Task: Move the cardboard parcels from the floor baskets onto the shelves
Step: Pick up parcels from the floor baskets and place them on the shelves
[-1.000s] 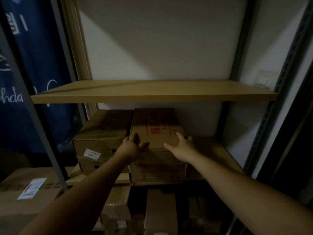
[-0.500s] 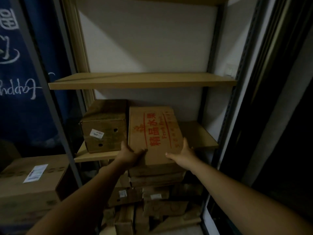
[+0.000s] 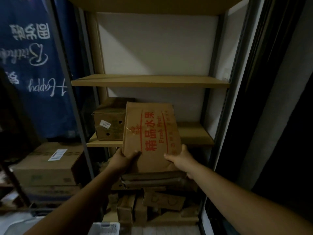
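Note:
A brown cardboard parcel (image 3: 149,133) with red "Fresh Fruit" print is held in front of the middle shelf (image 3: 194,138), its far end over the shelf and its near end sticking out past the edge. My left hand (image 3: 124,159) grips its near left corner, thumb on top. My right hand (image 3: 181,158) grips the near right corner, thumb on the printed face. A second parcel (image 3: 108,122) with a white label stands on the left of that same shelf, just beside the held one.
A bare shelf board (image 3: 150,80) runs above. Several small boxes (image 3: 152,204) are piled low under the middle shelf. A large labelled box (image 3: 49,167) stands at left behind a grey upright (image 3: 74,102). A white basket rim (image 3: 105,228) shows at the bottom.
The view has backed away from the shelving and the printed parcel has come toward me and tilted up, its near end now well out past the shelf edge. Both hands keep their grip.

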`<state>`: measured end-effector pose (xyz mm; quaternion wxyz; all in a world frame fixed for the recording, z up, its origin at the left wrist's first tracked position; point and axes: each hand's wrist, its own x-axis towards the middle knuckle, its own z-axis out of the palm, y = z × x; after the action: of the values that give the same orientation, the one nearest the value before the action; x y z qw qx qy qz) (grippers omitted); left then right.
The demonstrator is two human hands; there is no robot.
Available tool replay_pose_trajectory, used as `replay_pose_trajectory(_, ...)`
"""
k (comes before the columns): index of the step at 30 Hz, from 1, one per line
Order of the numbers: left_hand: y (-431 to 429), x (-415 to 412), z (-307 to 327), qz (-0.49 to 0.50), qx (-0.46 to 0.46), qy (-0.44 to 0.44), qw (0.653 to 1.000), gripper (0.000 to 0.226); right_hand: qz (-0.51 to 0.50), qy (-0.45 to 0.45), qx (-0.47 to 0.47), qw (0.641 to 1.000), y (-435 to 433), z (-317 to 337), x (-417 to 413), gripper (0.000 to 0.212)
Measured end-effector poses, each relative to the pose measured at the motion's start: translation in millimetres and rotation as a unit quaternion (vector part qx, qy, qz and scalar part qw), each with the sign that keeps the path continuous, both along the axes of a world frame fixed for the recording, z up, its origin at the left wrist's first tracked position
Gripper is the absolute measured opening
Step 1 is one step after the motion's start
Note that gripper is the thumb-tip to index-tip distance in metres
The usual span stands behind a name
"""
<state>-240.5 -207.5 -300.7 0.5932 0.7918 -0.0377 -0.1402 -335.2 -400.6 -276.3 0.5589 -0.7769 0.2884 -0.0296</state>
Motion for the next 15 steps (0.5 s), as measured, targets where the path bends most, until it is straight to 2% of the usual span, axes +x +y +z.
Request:
replay_pose_trajectory(4,7.4,-30.2,18.4,0.022,-0.019,-0.051,0.998,0.074,0.010,-0.066,-0.001,0.998,3.4,16.7,-22.2,0.087)
replay_pose_trajectory(15,27.9,-77.4,121.6,-0.017,-0.097,-0.217,0.971,0.062,-0.032,-0.244,-0.062,0.967,25.8,98.8,-71.0,0.095)
